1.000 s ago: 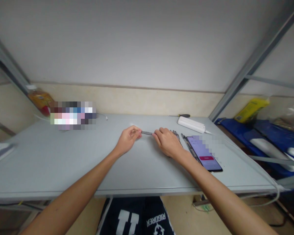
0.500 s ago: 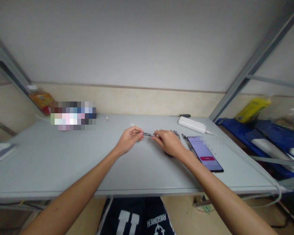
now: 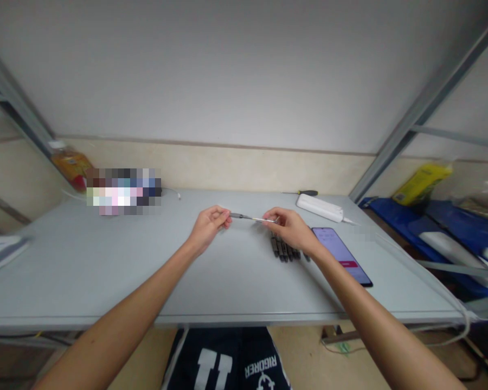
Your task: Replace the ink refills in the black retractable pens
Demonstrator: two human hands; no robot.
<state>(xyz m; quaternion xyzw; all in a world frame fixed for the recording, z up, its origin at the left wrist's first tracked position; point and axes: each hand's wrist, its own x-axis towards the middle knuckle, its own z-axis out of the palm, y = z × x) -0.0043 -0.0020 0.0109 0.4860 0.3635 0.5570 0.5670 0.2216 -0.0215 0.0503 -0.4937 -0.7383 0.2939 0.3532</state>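
Note:
A thin pen-like object [image 3: 244,216], grey at its left part and paler and shinier toward the right, spans the gap between my hands above the grey table [image 3: 211,281]. My left hand [image 3: 211,223] pinches its grey end. Closed fingers of my right hand [image 3: 287,225] hold the other end, whose tip is partly hidden. Several dark pen-like pieces [image 3: 283,249] lie side by side on the table, partly under my right hand. A phone [image 3: 336,246] with a lit screen is just right of that hand.
At the back right lie a white power strip [image 3: 319,208] and a yellow-and-black screwdriver [image 3: 308,193]. A bottle with an orange label [image 3: 71,165] and a blurred-out pile stand back left. A white cable runs along the right edge.
My hands have moved apart, the right one a little to the right, and more of the thin object shows between them. More of the dark pieces has come into view.

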